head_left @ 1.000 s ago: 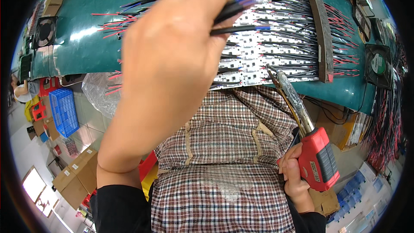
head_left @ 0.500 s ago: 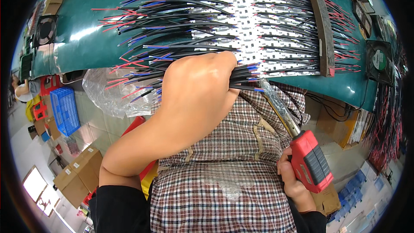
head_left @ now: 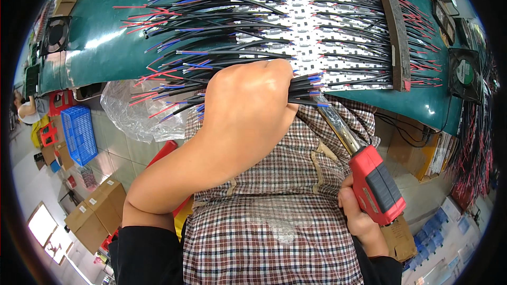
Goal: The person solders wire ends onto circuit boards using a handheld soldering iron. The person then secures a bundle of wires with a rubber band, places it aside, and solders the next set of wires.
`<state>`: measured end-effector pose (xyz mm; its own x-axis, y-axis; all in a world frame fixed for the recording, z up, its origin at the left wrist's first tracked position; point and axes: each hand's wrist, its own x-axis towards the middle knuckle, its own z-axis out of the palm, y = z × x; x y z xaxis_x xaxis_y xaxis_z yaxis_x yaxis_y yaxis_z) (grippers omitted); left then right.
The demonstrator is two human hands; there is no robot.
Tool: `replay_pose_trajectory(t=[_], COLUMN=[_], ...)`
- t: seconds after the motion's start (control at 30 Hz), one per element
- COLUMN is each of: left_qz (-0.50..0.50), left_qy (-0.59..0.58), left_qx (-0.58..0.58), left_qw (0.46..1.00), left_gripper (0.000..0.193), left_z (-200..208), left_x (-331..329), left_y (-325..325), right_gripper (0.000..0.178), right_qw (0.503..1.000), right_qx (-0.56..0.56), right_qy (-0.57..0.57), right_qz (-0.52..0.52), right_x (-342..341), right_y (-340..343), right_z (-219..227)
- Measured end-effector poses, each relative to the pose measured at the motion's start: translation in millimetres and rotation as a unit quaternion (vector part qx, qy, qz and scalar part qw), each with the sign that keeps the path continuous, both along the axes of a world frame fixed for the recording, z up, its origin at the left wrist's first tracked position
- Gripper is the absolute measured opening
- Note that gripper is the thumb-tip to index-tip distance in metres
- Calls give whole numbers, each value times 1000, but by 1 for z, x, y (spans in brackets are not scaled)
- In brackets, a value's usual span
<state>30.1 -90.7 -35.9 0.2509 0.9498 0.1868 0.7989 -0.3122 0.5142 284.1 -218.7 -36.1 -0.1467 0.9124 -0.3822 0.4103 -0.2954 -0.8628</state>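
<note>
My left hand (head_left: 251, 103) is closed round a bundle of black cables (head_left: 306, 85) whose tips show blue and red wire. It is at the near edge of a sheet of white circuit boards (head_left: 303, 47), with black leads on both sides. My right hand (head_left: 359, 216) grips a soldering gun (head_left: 377, 184) with a red and black body, its fingers partly hidden behind it. The gun's long metal barrel points up and left, its tip end next to the held cable ends; whether it touches them I cannot tell.
A dark bar (head_left: 395, 37) lies across the right-hand leads on the green table (head_left: 105, 63). Small fans stand at left (head_left: 56, 36) and right (head_left: 465, 74). Clear plastic (head_left: 137, 111) hangs at the front edge. A blue crate (head_left: 79, 134) and cardboard boxes (head_left: 97, 211) are on the floor.
My left hand has shifted slightly right and up with the cables. The soldering gun in my right hand has moved a little up and left, its tip staying near the cable ends.
</note>
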Motion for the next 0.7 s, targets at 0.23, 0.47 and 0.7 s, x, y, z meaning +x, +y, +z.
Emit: replay_pose_trajectory(t=[0.23,0.47,0.7], left_qz=[-6,-13,-22], left_qy=[11,38,46], left_qx=[-9,-28,-30], left_qw=[1000,999,998], left_gripper=[19,19,22], left_z=[4,7,8], left_x=[2,2,1], left_y=[1,3,4], right_gripper=[18,18,21], right_qw=[1000,1000,997], right_qx=[12,20,71], right_qy=[-3,-12,-30], right_qz=[2,6,7], right_x=[-1,1,2], right_y=[-1,-2,-7], right_z=[-1,1,1])
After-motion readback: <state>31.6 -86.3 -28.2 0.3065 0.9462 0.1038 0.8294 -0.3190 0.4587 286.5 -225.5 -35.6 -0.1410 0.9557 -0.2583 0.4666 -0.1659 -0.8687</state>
